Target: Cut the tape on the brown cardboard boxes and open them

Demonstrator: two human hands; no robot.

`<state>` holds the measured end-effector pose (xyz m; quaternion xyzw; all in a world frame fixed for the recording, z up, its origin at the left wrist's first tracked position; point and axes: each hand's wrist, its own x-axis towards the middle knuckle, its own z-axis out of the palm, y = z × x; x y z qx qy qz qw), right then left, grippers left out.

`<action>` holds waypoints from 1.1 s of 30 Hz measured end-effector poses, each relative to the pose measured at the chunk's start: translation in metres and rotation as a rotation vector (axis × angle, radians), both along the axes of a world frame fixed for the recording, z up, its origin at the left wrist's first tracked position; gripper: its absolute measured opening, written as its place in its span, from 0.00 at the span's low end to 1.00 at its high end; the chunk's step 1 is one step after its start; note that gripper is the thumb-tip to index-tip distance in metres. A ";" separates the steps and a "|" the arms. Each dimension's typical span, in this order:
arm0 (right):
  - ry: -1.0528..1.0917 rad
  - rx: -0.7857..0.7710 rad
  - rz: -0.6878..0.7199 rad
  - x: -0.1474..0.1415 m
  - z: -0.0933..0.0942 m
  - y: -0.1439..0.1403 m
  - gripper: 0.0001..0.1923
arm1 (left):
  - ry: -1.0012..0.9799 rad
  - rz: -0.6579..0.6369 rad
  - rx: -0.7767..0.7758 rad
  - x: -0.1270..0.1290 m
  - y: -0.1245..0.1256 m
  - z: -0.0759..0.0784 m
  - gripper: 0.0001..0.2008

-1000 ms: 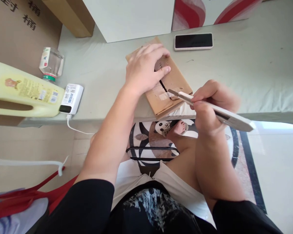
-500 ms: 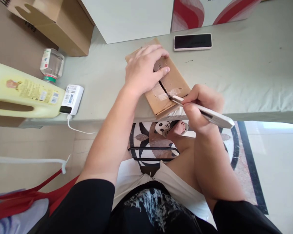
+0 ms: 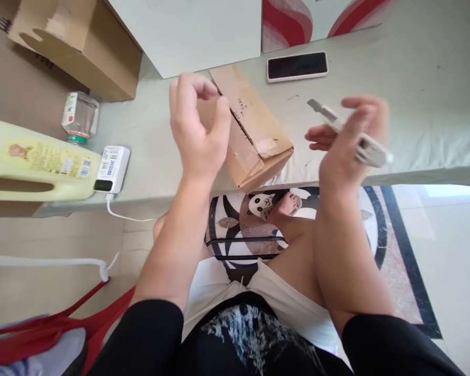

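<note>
**Brown cardboard, slit along its taped seam, and a blade held clear**

Yellow plastic marks the far left: a large jug [image 3: 35, 167] lies on its side, smooth and glossy, with a small clear glass jar [image 3: 80, 116] behind its neck and a white power bank [image 3: 113, 168] at its end, cable hanging off the edge. An open cardboard carton [image 3: 82, 47] sits behind them.

The left hand [image 3: 198, 130] is raised with fingers loosely curled, and its thumb and fingertips appear to pinch the near-left edge of the small cardboard box [image 3: 254, 138]; motion blur leaves the contact uncertain. The box lies near the front edge of the pale grey surface [image 3: 415, 104], matte and fibrous, a dark cut running along its top and a strip of clear tape across the near end.

The right hand [image 3: 348, 138] hovers just right of the box, closed around a pale utility knife [image 3: 348, 136] whose short blade points up and left, away from the cardboard.

Judged from this, the flaps want lifting by their edges, and the blade is best kept angled away from the other hand or retracted.

A dark-screened phone [image 3: 297, 66], flat and glossy, lies behind the box
</note>
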<state>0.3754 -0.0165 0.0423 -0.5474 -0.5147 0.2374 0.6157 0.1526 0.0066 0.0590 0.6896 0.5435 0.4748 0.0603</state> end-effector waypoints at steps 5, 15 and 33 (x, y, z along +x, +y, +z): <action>-0.517 -0.369 0.247 0.008 -0.015 0.005 0.24 | 0.174 -0.062 -0.158 0.022 -0.068 -0.004 0.39; -0.640 -0.542 0.381 0.010 -0.046 0.019 0.36 | 0.083 -0.051 -0.144 0.011 -0.074 -0.010 0.33; -0.402 -0.427 0.661 -0.028 -0.025 0.001 0.31 | 0.031 0.083 -0.216 -0.013 -0.073 -0.010 0.35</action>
